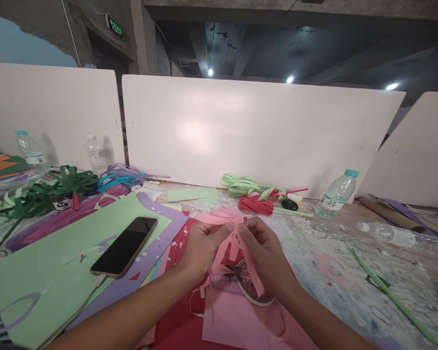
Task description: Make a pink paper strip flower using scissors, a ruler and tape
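Between both hands is a pink paper flower (230, 215) made of looped strips, with several loose strips hanging down from it. My left hand (204, 243) pinches its left side near the middle, thumb on top. On the other side my right hand (263, 245) grips it the same way, the two thumb tips close together. Below the hands lie scissors (235, 273) and a round ring-shaped thing (261, 300), perhaps a roll of tape, partly covered by the strips. A pink paper sheet (237, 321) lies under them on red paper (178, 311).
To the left, a black phone (126, 245) rests on green paper sheets (32, 277). Dark green paper flowers (71, 180) stand behind. Green strip bundles (241, 184) and a red bundle (255, 205) lie ahead. A bottle (337, 194) stands right; another bottle (387, 234) lies flat. White panels (259, 131) close off the back.
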`<action>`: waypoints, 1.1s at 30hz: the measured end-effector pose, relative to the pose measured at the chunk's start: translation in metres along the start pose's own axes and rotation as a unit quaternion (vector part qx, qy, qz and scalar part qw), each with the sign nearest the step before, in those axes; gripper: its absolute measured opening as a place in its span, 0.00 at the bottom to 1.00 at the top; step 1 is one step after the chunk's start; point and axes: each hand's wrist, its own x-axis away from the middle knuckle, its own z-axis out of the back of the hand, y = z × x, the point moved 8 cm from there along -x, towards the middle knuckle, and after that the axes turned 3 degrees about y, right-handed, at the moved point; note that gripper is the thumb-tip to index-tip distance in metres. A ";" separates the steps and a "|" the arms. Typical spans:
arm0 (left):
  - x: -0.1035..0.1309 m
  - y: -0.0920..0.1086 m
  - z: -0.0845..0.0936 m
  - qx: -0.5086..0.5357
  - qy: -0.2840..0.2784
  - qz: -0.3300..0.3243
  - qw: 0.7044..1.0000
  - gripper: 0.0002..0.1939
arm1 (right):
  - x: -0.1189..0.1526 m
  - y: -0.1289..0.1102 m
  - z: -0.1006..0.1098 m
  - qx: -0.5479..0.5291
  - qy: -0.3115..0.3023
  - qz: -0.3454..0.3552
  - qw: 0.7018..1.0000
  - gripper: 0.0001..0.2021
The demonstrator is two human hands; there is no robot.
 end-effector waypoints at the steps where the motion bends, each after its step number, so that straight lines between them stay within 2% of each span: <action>1: 0.000 0.000 0.000 0.002 -0.002 0.000 1.000 0.13 | 0.000 0.000 0.000 0.000 0.001 0.001 1.000 0.15; 11: 0.001 0.000 -0.003 0.018 -0.009 -0.002 1.000 0.11 | 0.003 -0.001 -0.001 -0.005 0.019 0.005 1.000 0.16; 26: 0.005 -0.001 0.001 -0.011 0.038 0.026 0.999 0.15 | 0.005 0.000 -0.005 -0.020 0.014 -0.016 1.000 0.16; 33: 0.004 0.003 -0.004 0.018 0.002 0.012 1.000 0.10 | 0.003 0.006 -0.005 -0.054 0.008 -0.042 0.998 0.15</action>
